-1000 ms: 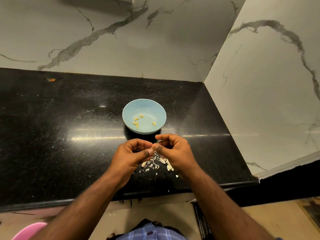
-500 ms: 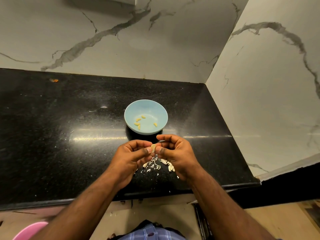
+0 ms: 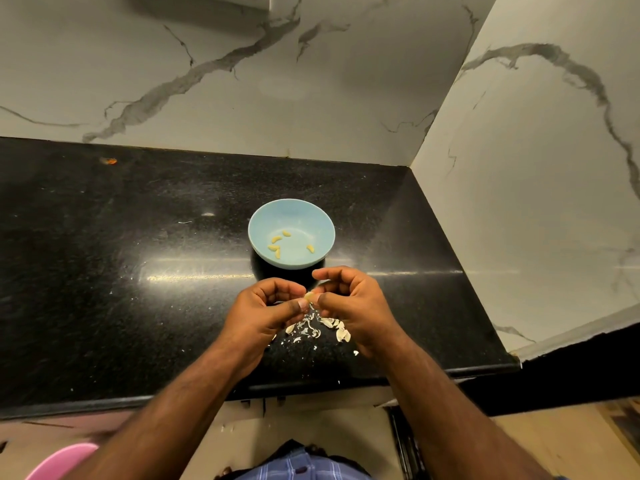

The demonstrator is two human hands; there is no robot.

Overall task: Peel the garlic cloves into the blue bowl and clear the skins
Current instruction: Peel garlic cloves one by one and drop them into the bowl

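A light blue bowl stands on the black counter with several peeled yellow garlic cloves inside. Just in front of the bowl, my left hand and my right hand meet, fingers curled. Between their thumbs and fingertips they pinch one small pale garlic clove. A scatter of white garlic skins lies on the counter below and between the hands, partly hidden by my right hand.
Marble walls close the counter at the back and right. The counter's front edge runs under my forearms. A small orange scrap lies far left at the back. A pink object shows at the bottom left, below the counter.
Both hands stay together in front of the bowl, working the clove; the fingers have shifted slightly and the pale clove now shows between the thumbs.
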